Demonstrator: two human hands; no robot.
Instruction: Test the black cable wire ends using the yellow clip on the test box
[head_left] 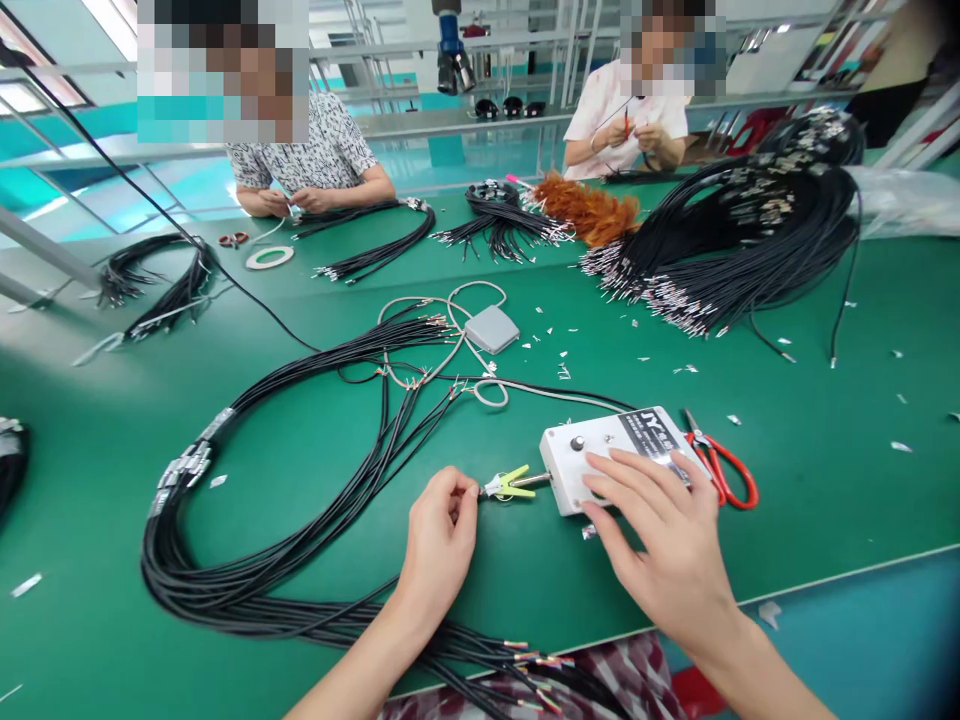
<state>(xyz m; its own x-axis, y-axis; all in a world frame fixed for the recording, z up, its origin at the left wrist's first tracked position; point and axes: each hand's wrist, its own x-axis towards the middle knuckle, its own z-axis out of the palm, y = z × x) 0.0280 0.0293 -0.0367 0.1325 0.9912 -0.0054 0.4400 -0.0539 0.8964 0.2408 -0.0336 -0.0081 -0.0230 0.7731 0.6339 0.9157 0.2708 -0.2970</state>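
Observation:
My left hand (442,540) is closed in a pinch just left of a yellow-green two-pronged tip (514,483) that juts from a white control box (566,470). What sits between its fingertips is too small to make out. My right hand (664,540) rests on the box near its knob, fingers spread and holding nothing. A looped bundle of black cables (169,545) curves round on the left, with white labels, and its lower strands pass beneath my left forearm. Their stripped ends show coloured wires near the table's front edge.
Red-handled scissors (739,480) lie right of the box. A grey pad (492,329) with looped cord sits behind. Large cable bundles (720,240), orange fluff (585,208) and a tape roll (270,257) lie farther back. Two people sit across the table (825,450).

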